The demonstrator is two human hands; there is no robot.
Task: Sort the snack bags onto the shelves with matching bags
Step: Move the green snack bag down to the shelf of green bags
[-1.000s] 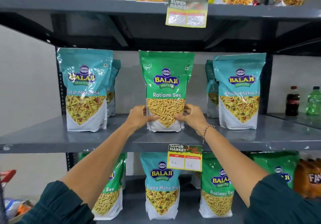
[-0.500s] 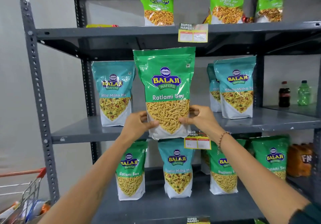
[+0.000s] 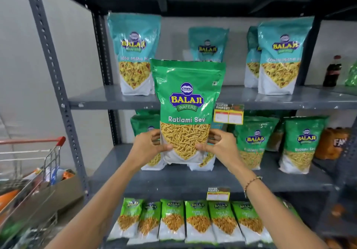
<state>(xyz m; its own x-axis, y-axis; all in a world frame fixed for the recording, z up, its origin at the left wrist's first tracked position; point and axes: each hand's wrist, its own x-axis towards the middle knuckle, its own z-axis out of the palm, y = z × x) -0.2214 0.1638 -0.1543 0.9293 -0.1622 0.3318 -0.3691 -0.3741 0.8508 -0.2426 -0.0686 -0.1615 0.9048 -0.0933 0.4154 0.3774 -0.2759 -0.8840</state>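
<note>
A shopper's two hands hold a green Ratlami Sev bag upright in mid-air in front of a grey metal rack, clear of every shelf. The left hand grips the bag's lower left edge and the right hand its lower right edge, thumbs pressed on the front panel and fingers curled behind.

Taking the held bag as the landmark: behind its upper half runs the middle shelf, where only teal Khatta Mitha Mix bags stand, so no green stray is visible there. Behind its lower half and to its right runs the lower shelf, lined with matching green Ratlami Sev bags. One bag directly behind the held one is mostly hidden, and its kind cannot be told. Below the held bag, a row of small green packets fills the bottom shelf. Down and to the left stands a shopping trolley with blurred packets inside.

By the look of it, this bag is lifted but not yet placed; the green row just behind it seems its likely home. The trolley's contents suggest more sorting remains.
</note>
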